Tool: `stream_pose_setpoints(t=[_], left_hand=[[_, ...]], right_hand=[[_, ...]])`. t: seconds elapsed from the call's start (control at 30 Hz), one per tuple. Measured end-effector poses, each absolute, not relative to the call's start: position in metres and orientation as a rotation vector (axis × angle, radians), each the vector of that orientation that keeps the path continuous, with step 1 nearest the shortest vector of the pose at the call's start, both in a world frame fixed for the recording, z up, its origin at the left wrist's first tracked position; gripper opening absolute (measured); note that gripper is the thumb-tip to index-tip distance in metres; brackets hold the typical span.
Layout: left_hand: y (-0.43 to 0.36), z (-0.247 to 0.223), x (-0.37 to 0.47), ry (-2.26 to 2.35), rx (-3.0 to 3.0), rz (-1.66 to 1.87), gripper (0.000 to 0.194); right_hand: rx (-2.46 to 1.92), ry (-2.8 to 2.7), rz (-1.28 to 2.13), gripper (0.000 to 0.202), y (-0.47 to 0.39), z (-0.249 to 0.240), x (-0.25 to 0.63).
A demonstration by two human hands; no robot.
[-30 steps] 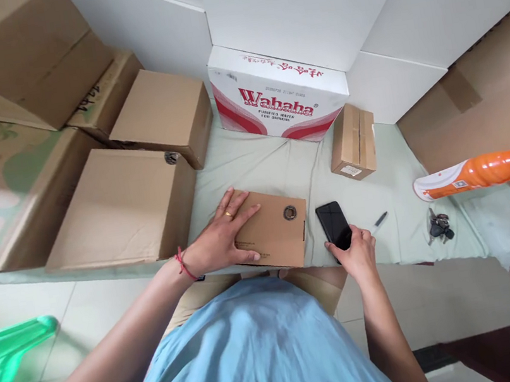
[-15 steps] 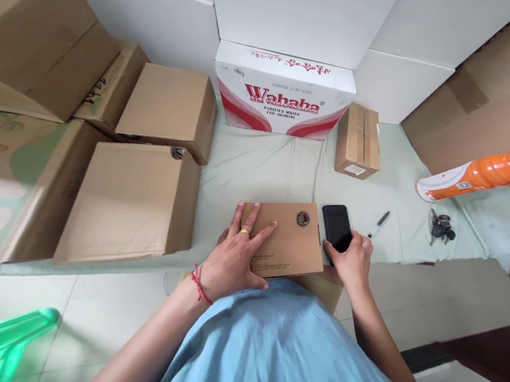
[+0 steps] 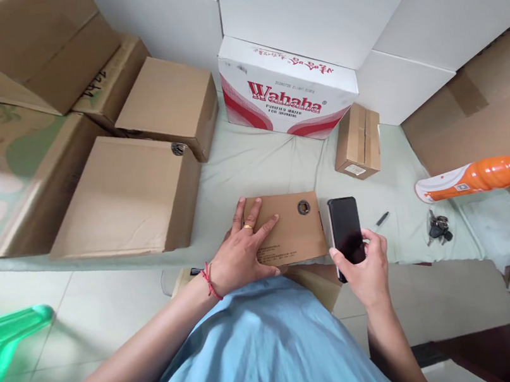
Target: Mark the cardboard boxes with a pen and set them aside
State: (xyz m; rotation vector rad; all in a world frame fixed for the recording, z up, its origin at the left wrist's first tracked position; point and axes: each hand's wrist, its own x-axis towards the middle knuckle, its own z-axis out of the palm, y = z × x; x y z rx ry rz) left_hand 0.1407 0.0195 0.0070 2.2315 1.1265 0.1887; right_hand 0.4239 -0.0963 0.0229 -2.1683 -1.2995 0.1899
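Note:
A flat brown cardboard box [image 3: 296, 229] with a dark round mark near its upper right corner lies at the front edge of the cloth-covered table. My left hand [image 3: 245, 250] rests on its left part, fingers spread and palm down, holding nothing. Right of the box, my right hand [image 3: 361, 261] grips a black phone [image 3: 346, 225] by its lower sides, thumb on the left and fingers on the right. The phone's dark screen faces up. A pen [image 3: 382, 219] lies just beyond my right fingers.
Several cardboard boxes [image 3: 117, 199] stand at the left. A white and red Wahaha box [image 3: 289, 99] and a small taped box [image 3: 357, 140] are at the back. Keys [image 3: 438, 227] and an orange bottle [image 3: 487, 175] lie at the right; a green stool [image 3: 8, 336] stands on the floor.
My right hand has lifted the phone from the cloth and brought it a little to the right and nearer to me. My left hand remains on the flat box.

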Motion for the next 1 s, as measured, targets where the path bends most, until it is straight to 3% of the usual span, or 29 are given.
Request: stream_pose_setpoints(t=[0.3,0.87,0.93,1.0], left_hand=[[0.019,0.004,0.147,1.167,2.23,0.199,0.125],[0.015,-0.01,0.14,1.113,2.249,0.34,0.125],[0.01,-0.013,0.133,1.144,2.205,0.466,0.118],[0.004,-0.016,0.125,1.24,2.127,0.608,0.095]], right_hand=[[-2.025,-1.475,0.107,0.068,-0.059,0.031,0.352],[-2.104,-1.421,0.079,0.068,-0.052,0.032,0.366],[-2.196,-1.339,0.06,0.071,-0.054,0.028,0.391],[-2.349,-1.237,0.077,0.076,-0.059,0.019,0.42]])
